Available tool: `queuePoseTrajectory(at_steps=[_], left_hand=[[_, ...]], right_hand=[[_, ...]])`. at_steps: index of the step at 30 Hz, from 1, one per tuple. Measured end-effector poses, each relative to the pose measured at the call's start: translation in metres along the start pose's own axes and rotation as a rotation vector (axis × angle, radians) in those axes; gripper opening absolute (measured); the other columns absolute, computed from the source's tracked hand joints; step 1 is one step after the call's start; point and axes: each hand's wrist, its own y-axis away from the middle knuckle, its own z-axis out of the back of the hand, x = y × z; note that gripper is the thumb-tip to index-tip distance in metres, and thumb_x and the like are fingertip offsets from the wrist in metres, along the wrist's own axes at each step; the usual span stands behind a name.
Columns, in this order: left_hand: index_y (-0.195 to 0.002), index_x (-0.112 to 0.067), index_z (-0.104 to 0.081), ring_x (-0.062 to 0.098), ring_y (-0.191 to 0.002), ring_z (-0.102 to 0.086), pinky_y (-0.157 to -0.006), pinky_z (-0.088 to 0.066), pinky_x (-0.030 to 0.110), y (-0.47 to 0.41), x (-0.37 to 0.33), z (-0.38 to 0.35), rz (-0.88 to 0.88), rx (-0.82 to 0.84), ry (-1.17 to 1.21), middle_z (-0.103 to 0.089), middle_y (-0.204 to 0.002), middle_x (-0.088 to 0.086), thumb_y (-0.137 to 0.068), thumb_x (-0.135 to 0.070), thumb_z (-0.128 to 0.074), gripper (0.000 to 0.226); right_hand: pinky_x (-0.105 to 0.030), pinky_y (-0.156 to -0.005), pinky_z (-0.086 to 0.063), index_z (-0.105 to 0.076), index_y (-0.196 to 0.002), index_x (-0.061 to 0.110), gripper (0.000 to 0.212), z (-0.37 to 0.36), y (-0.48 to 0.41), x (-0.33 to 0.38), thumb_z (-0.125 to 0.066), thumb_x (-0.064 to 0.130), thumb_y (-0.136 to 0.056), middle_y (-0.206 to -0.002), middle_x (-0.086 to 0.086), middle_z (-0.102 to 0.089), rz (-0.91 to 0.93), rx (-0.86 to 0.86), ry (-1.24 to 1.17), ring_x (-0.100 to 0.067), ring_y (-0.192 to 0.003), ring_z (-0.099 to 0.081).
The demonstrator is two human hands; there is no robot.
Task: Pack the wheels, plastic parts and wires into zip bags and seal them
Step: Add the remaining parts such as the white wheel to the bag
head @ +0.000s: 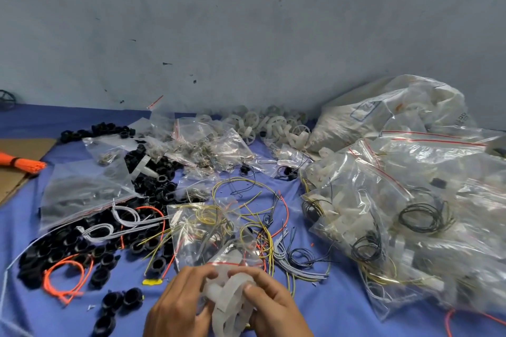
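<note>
Well, on the head camera I see both hands low in the middle of the frame, close together. The left hand [179,304] has its fingers curled round a white plastic part [227,295], with the thumb lying over its top. The right hand [273,306] grips the same piece from the other side, fingers bent and thumb pressed on its front.

The part sits at the red-striped mouth of a clear zip bag [200,230]. I cannot tell whether it is already inside that mouth or just in front of it. The bag lies on the blue cloth [336,301] just beyond the hands, with yellow wires [209,213] showing through it.

To its left is a heap of black wheels [68,243], with an orange wire loop [64,279] at its near edge. Filled bags [410,200] are piled on the right, and white wheels [273,124] lie against the wall.
</note>
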Motion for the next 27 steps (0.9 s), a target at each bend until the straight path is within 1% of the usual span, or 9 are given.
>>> queuePoseTrajectory(at_steps=[3,6,9,12,15,17,20,24,27], left_hand=[[-0.091,-0.038,-0.054,0.007,-0.068,-0.049,-0.052,-0.038,0.020,-0.003,0.004,0.000,-0.093,-0.054,-0.007,-0.055,-0.076,-0.014,-0.070,-0.029,-0.056,0.023],[-0.093,-0.037,-0.054,0.006,-0.071,-0.052,-0.056,-0.038,0.018,0.000,0.008,-0.002,-0.111,-0.046,0.011,-0.057,-0.078,-0.014,-0.075,-0.028,-0.066,0.024],[-0.095,-0.036,-0.059,0.007,-0.075,-0.057,-0.058,-0.039,0.015,0.000,0.010,0.000,-0.106,0.047,0.002,-0.059,-0.084,-0.015,-0.072,-0.017,-0.084,0.040],[-0.098,-0.033,-0.062,0.009,-0.080,-0.059,-0.060,-0.043,0.017,0.001,0.010,0.002,-0.129,0.107,0.001,-0.060,-0.089,-0.015,-0.069,-0.013,-0.087,0.044],[-0.104,-0.033,-0.062,0.011,-0.080,-0.061,-0.060,-0.047,0.021,0.000,0.005,0.008,-0.141,0.156,-0.004,-0.059,-0.091,-0.015,-0.074,-0.014,-0.083,0.041],[-0.111,-0.032,-0.061,0.011,-0.080,-0.062,-0.059,-0.047,0.021,0.000,0.002,0.012,-0.151,0.175,-0.008,-0.058,-0.091,-0.014,-0.077,-0.016,-0.081,0.042],[-0.126,-0.032,-0.055,0.012,-0.082,-0.062,-0.063,-0.049,0.023,0.001,-0.002,0.019,-0.165,0.165,0.002,-0.060,-0.094,-0.012,-0.085,-0.017,-0.071,0.046],[-0.139,-0.039,-0.038,0.010,-0.082,-0.061,-0.066,-0.048,0.023,0.003,-0.007,0.025,-0.117,0.165,0.014,-0.060,-0.099,-0.017,-0.087,-0.019,-0.065,0.062],[-0.143,-0.035,-0.042,0.011,-0.090,-0.059,-0.074,-0.046,0.022,0.004,-0.009,0.027,-0.117,0.185,0.034,-0.060,-0.103,-0.016,-0.090,-0.022,-0.060,0.057]], right_hand=[[-0.034,-0.074,-0.055,-0.075,-0.100,0.004,0.024,0.007,0.011,-0.003,-0.069,0.008,-0.077,-0.094,-0.019,-0.070,0.036,-0.061,-0.014,-0.025,-0.083,-0.064],[-0.031,-0.084,-0.046,-0.080,-0.096,0.024,0.025,0.021,0.023,-0.009,-0.069,0.004,-0.086,-0.095,-0.018,-0.069,0.137,-0.191,0.310,-0.018,-0.081,-0.059],[-0.021,-0.061,-0.039,-0.079,-0.091,0.030,0.031,0.029,0.029,-0.011,-0.063,0.004,-0.089,-0.075,-0.011,-0.069,0.139,-0.263,0.395,-0.015,-0.060,-0.047],[-0.015,-0.046,-0.030,-0.079,-0.090,0.027,0.025,0.028,0.030,-0.016,-0.063,0.008,-0.089,-0.060,-0.005,-0.063,0.128,-0.347,0.348,-0.013,-0.050,-0.035],[-0.013,-0.044,-0.035,-0.079,-0.089,0.023,0.020,0.021,0.027,-0.020,-0.065,0.009,-0.088,-0.058,-0.010,-0.059,0.143,-0.405,0.334,-0.015,-0.045,-0.042],[-0.019,-0.043,-0.044,-0.078,-0.085,0.022,0.017,0.018,0.025,-0.021,-0.066,0.011,-0.088,-0.060,-0.019,-0.060,0.124,-0.407,0.322,-0.023,-0.044,-0.056],[-0.031,-0.059,-0.057,-0.076,-0.083,0.016,0.020,0.019,0.019,-0.024,-0.063,0.003,-0.090,-0.068,-0.019,-0.067,0.126,-0.416,0.324,-0.025,-0.055,-0.064],[-0.029,-0.060,-0.058,-0.074,-0.092,0.012,0.019,0.017,0.018,-0.025,-0.060,0.000,-0.091,-0.079,-0.016,-0.073,0.100,-0.342,0.381,-0.029,-0.068,-0.070],[-0.023,-0.054,-0.052,-0.075,-0.093,0.013,0.018,0.009,0.018,-0.024,-0.061,0.002,-0.091,-0.073,-0.016,-0.071,0.093,-0.278,0.436,-0.021,-0.058,-0.064]])
